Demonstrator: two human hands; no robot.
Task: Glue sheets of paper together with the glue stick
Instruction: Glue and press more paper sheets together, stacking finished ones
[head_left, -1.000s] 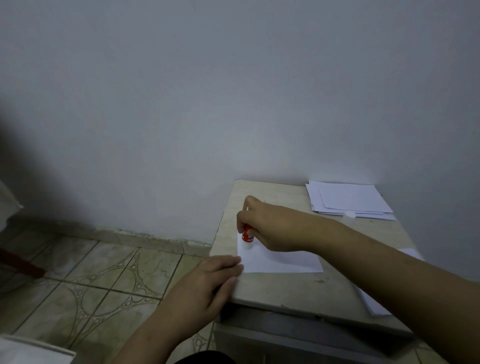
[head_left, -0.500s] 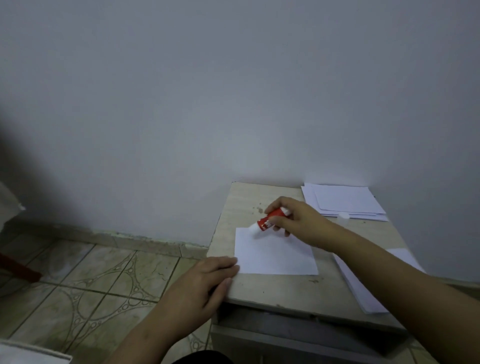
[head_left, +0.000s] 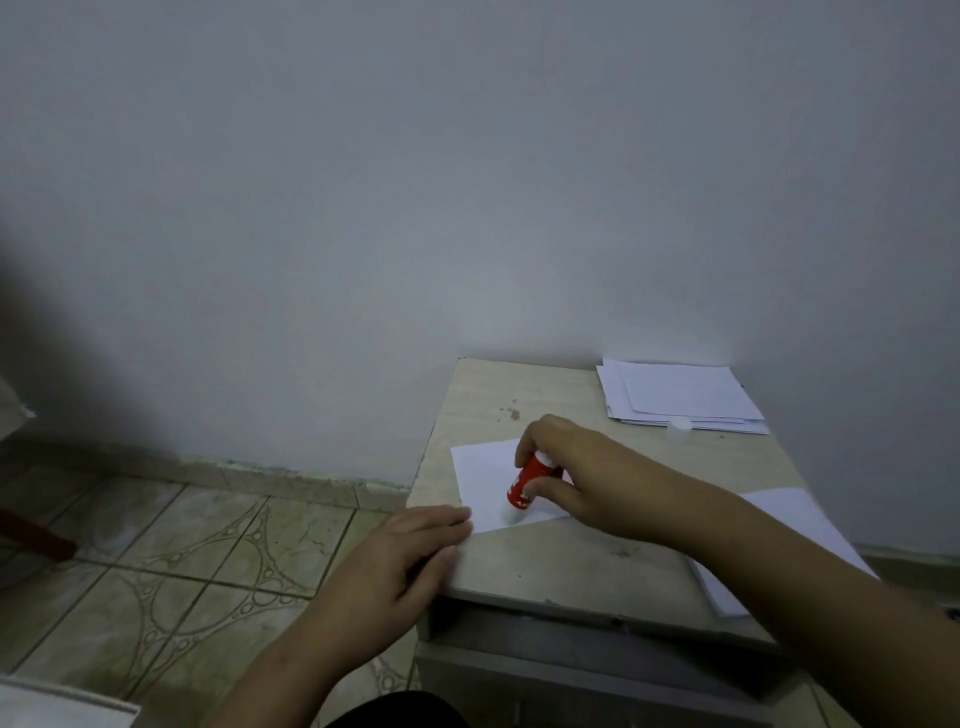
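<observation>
Gluing underway — right hand (head_left: 582, 467) grips the glue stick (head_left: 530, 480) on 1 sheet (head_left: 483, 467), left hand (head_left: 410, 561) flat on its corner; joining sheets remains

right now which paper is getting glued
The single sheet at the table's front left, under the glue stick; the back stack and right-edge sheets lie untouched.
</observation>
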